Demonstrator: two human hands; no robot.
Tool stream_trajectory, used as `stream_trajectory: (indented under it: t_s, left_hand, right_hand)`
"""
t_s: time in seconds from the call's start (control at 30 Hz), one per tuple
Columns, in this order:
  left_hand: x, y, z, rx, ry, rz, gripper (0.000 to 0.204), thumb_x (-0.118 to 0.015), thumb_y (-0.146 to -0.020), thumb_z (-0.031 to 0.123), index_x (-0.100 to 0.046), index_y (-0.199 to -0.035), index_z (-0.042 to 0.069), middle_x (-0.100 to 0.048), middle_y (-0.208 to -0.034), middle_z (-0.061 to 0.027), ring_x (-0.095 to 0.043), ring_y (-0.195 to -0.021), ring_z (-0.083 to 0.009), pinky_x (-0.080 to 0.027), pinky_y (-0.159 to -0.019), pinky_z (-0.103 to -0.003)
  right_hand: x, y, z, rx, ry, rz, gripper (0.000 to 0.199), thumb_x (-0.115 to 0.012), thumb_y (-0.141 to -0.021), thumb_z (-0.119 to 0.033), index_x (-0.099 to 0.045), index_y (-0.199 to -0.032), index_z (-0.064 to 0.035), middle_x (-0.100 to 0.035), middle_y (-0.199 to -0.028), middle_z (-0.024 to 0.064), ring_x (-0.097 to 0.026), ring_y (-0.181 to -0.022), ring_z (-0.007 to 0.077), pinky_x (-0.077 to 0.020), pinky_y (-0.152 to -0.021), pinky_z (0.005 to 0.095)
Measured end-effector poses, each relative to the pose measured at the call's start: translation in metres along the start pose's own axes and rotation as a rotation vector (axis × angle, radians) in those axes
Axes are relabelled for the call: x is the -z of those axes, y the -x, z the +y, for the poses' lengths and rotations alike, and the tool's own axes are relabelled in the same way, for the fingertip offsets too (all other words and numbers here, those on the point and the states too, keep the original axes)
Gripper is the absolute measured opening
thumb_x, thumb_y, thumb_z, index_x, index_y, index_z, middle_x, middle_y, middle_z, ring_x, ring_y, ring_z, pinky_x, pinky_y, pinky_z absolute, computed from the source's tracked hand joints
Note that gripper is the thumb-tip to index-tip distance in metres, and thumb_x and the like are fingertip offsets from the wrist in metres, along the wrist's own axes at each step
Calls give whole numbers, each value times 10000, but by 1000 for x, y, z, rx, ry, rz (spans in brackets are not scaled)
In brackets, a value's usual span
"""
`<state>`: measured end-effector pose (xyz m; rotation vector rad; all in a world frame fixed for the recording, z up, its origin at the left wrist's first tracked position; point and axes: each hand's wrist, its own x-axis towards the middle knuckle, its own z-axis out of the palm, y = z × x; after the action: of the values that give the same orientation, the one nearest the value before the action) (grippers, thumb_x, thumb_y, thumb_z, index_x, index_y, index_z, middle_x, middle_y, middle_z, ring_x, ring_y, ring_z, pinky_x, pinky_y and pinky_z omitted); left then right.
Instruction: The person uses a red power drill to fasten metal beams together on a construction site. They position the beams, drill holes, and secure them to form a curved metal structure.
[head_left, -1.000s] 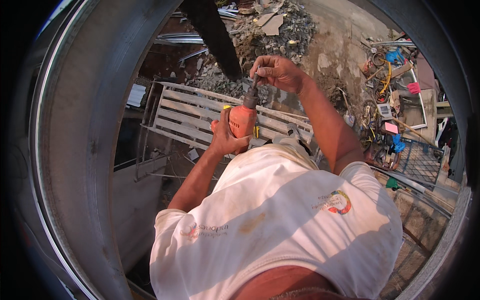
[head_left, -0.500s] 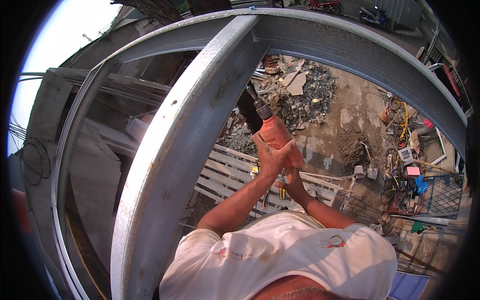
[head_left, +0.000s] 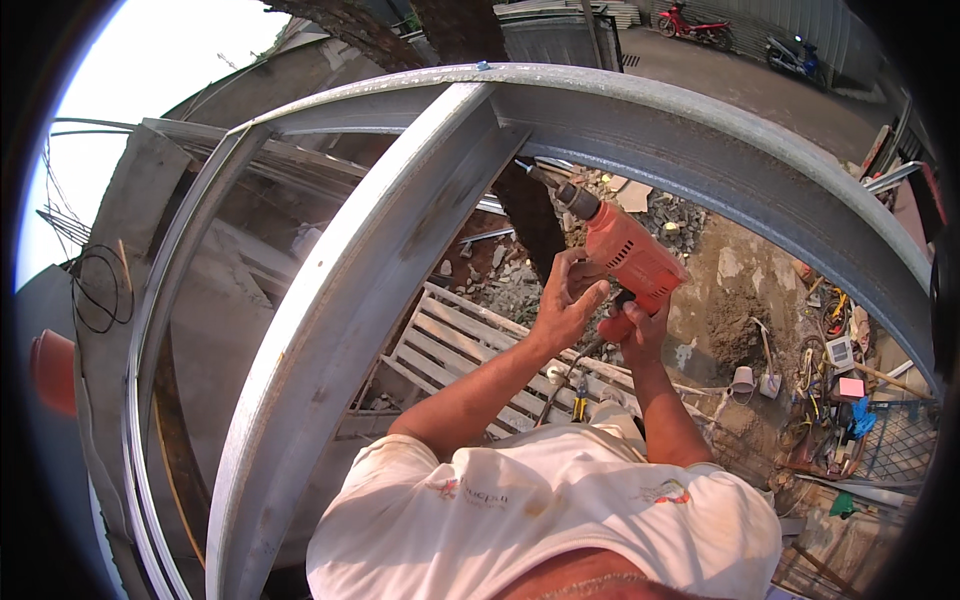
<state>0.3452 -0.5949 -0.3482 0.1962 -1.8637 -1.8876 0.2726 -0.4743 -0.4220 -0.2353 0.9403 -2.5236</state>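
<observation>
An orange-red power drill (head_left: 632,258) tilts up to the left, its chuck and bit pointing toward the inner corner of the grey steel beams. My right hand (head_left: 646,332) is wrapped round its handle. Beside the drill body is my left hand (head_left: 570,305), thumb and fingers curved with a gap between them; whether its fingertips touch the casing I cannot tell. The bit's tip lies close to the long cross beam (head_left: 700,140) in the picture. To the left, a slanting steel beam (head_left: 350,270) joins that beam.
Below lie a slatted wooden pallet (head_left: 450,345), a rubble heap (head_left: 680,222) and a tree trunk (head_left: 532,225). Tools and scrap clutter the right, near a bucket (head_left: 742,380). Another curved steel beam (head_left: 165,330) stands left. Two motorcycles are parked beyond, one a red motorcycle (head_left: 693,27).
The drill has shifted right and turned so its side shows. My left hand has loosened from the drill body, while my right hand now shows on the handle. The view has tilted up.
</observation>
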Motion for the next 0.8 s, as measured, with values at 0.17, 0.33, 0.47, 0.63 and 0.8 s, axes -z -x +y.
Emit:
stream_trajectory:
  t_s: [0.17, 0.33, 0.47, 0.63, 0.8]
  left_hand:
    - [145, -6, 70, -332, -311, 386, 224, -601, -982, 190, -623, -1094, -2, -666, -982, -118, -633, -911, -136, -524, -850, -307]
    - [162, -71, 261, -1004, -745, 544, 350, -489, -1011, 290, -612, -873, -6, -631, -770, -113, -604, -670, -140, -489, -616, -271]
    - [170, -57, 202, -512, -132, 617, 447, -498, -1016, 414, -593, -790, 40, -627, -714, -100, -591, -620, -170, -501, -605, -310]
    - [188, -79, 134, -383, 411, 290, 499, -454, -998, 526, -592, -1120, 63, -629, -1054, -145, -603, -928, -229, -487, -822, -360]
    - [152, -117, 147, -386, 545, 469, 515, -434, -999, 534, -567, -1197, 77, -608, -1135, -144, -583, -1018, -239, -466, -895, -384]
  right_hand:
    - [33, -22, -25, -6, 20, 68, 605, -778, -755, -280, -463, -1220, -55, -570, -871, 79, -594, -604, 185, -552, -523, 334]
    - [71, -30, -30, -96, 24, 46, 558, -795, -765, -355, -498, -1126, -51, -570, -780, 64, -593, -593, 171, -530, -523, 304]
    - [65, -30, -37, -113, 64, -71, 564, -768, -790, -508, -503, -1049, -84, -555, -754, 49, -592, -609, 168, -508, -532, 330]
    - [72, -35, -32, -183, 10, -194, 589, -737, -802, -580, -493, -1033, -95, -556, -746, 56, -581, -599, 175, -507, -559, 360]
    - [81, -35, -33, -203, 24, -163, 580, -720, -819, -577, -498, -1063, -100, -560, -756, 60, -577, -612, 184, -493, -573, 357]
